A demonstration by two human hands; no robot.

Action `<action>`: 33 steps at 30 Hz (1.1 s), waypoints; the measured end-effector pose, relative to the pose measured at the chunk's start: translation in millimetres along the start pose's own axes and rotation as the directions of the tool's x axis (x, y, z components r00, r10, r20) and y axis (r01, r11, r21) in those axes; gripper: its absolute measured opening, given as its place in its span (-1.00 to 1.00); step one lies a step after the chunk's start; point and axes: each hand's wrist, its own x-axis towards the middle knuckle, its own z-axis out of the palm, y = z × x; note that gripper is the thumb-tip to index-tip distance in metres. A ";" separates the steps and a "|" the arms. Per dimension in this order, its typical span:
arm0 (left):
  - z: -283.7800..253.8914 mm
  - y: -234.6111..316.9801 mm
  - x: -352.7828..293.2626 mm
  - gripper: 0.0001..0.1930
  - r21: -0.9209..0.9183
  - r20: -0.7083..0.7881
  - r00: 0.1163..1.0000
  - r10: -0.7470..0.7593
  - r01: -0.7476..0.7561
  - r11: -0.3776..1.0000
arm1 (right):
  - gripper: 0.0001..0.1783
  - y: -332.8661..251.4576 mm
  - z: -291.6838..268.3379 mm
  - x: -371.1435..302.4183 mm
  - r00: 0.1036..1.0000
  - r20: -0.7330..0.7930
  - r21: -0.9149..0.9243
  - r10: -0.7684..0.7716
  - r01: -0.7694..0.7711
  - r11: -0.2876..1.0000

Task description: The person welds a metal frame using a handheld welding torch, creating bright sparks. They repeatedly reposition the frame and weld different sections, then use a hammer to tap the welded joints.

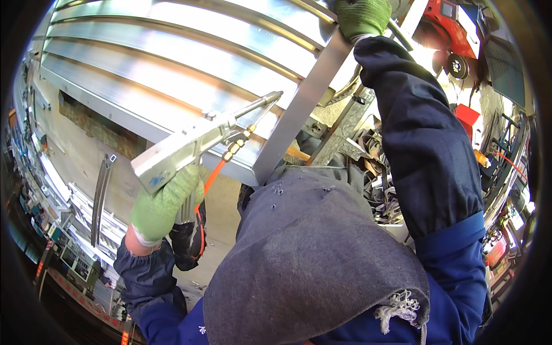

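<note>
My left hand (164,204) wears a light green knit glove and is wrapped around the grip of a silver handheld welding gun (184,141). The gun's long nozzle points up and right, its tip over a slatted metal panel (155,63). Brass fittings and an orange hose (214,179) run off the gun's side. My right hand (363,17), gloved in green too, reaches far forward to the upper end of a flat grey metal bar (307,103) along the panel's right edge. The picture's upper edge cuts off its fingers, so its hold is hidden.
A dark apron (310,247) covers my front, close to the panel's near corner. Metal scraps (385,195) are heaped right of the bar. Beyond my right sleeve are a red machine (451,29) and cables. Metal profiles (100,201) lie at left.
</note>
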 end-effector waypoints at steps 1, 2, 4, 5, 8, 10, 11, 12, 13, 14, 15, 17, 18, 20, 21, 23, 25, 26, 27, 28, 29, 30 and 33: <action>2.9 1.8 8.5 -0.64 0.031 0.004 1.000 0.008 -0.008 0.999 | -0.67 0.1 0.3 0.5 1.000 -0.006 -0.036 -0.001 0.001 0.999; 6.0 2.5 15.7 -0.62 0.011 0.037 0.999 0.006 -0.006 1.000 | -0.65 0.2 0.3 0.6 1.000 0.011 -0.029 0.013 -0.013 0.999; 9.7 3.8 28.8 -0.62 0.007 0.091 0.996 -0.005 0.005 1.000 | -0.64 2.0 -0.4 1.3 0.995 0.071 -0.004 0.065 -0.065 0.998; 10.9 4.0 33.0 -0.61 0.002 0.117 0.993 -0.009 0.009 1.000 | -0.64 3.2 -0.6 1.3 0.991 0.103 0.007 0.090 -0.091 0.996; 14.6 0.4 37.1 -0.63 -0.021 0.092 0.996 0.012 -0.010 1.000 | -0.62 6.8 3.2 -0.2 1.000 -0.006 -0.011 -0.004 0.004 1.000; 14.0 -5.3 35.7 -0.64 -0.049 0.071 0.997 0.015 -0.012 0.999 | -0.58 11.4 8.4 -3.6 0.999 0.030 -0.007 0.015 -0.015 1.000; 13.1 -9.8 33.4 -0.64 -0.060 0.054 0.998 0.015 -0.012 0.998 | -0.58 14.4 11.7 -5.7 0.999 0.039 0.001 0.016 -0.016 1.000; 12.0 -15.8 30.1 -0.65 -0.088 0.036 0.999 0.024 -0.021 0.996 | -0.57 17.6 15.1 -7.5 0.999 0.054 -0.001 0.010 -0.010 1.000; 10.9 -23.1 25.9 -0.65 -0.115 0.021 0.999 0.042 -0.040 0.993 | -0.62 19.6 20.4 -8.1 1.000 -0.017 -0.016 -0.012 0.012 1.000; 9.4 -31.5 20.0 -0.66 -0.154 0.007 0.998 0.067 -0.065 0.986 | -0.65 22.7 23.3 -7.4 0.999 0.046 -0.053 -0.011 0.014 0.999; 7.6 -40.3 14.3 -0.67 -0.193 -0.006 0.996 0.094 -0.093 0.977 | -0.67 26.6 24.2 -3.9 0.986 0.155 -0.120 0.060 -0.042 0.992; -0.3 -57.7 -1.5 -0.64 -0.171 -0.031 0.994 0.107 -0.111 0.979 | -0.69 30.4 18.1 3.4 0.988 0.152 0.009 -0.012 0.011 1.000; -4.2 -66.5 -10.6 -0.63 -0.176 -0.041 0.991 0.126 -0.132 0.976 | -0.69 29.8 10.9 7.5 0.982 0.175 0.109 -0.067 0.049 0.993; -6.8 -81.9 -24.3 -0.60 -0.183 -0.099 0.986 0.131 -0.148 0.972 | -0.68 22.2 -17.7 6.7 0.944 0.330 0.138 -0.018 -0.029 0.990; -7.4 -88.4 -28.3 -0.60 -0.216 -0.112 0.987 0.111 -0.134 0.967 | -0.62 15.7 -34.9 4.0 0.903 0.426 0.176 -0.062 -0.015 0.984; -10.5 -95.6 -37.6 -0.60 -0.259 -0.138 0.989 0.056 -0.091 0.962 | -0.52 -5.1 -72.6 -14.0 0.840 0.527 0.184 -0.130 0.037 0.982; -7.5 -100.5 -39.2 -0.63 -0.291 -0.183 0.982 0.033 -0.087 0.953 | -0.62 -25.6 -110.6 -36.0 0.679 0.694 0.258 -0.241 0.078 0.963; -5.6 -102.2 -38.3 -0.62 -0.291 -0.200 0.979 0.033 -0.092 0.952 | -0.65 -34.6 -123.8 -43.8 0.575 0.746 0.330 -0.335 0.117 0.937; -4.7 -103.6 -36.4 -0.62 -0.287 -0.220 0.975 0.015 -0.079 0.955 | -0.62 -43.1 -128.8 -50.2 0.446 0.809 0.386 -0.383 0.088 0.918; -3.9 -105.1 -34.8 -0.60 -0.305 -0.228 0.974 -0.012 -0.060 0.950 | -0.60 -51.1 -132.9 -58.1 0.376 0.814 0.415 -0.442 0.155 0.897; -4.5 -106.3 -33.4 -0.60 -0.288 -0.219 0.975 0.024 -0.088 0.954 | -0.57 -56.8 -140.4 -63.8 0.308 0.837 0.422 -0.453 0.164 0.891; -6.2 -107.8 -31.9 -0.59 -0.275 -0.213 0.976 0.035 -0.095 0.957 | -0.58 -61.6 -143.5 -69.2 0.258 0.858 0.424 -0.445 0.134 0.896; -11.6 -112.3 -30.8 -0.59 -0.275 -0.200 0.979 0.032 -0.087 0.957 | -0.58 -71.4 -145.3 -80.0 0.179 0.870 0.443 -0.459 0.122 0.888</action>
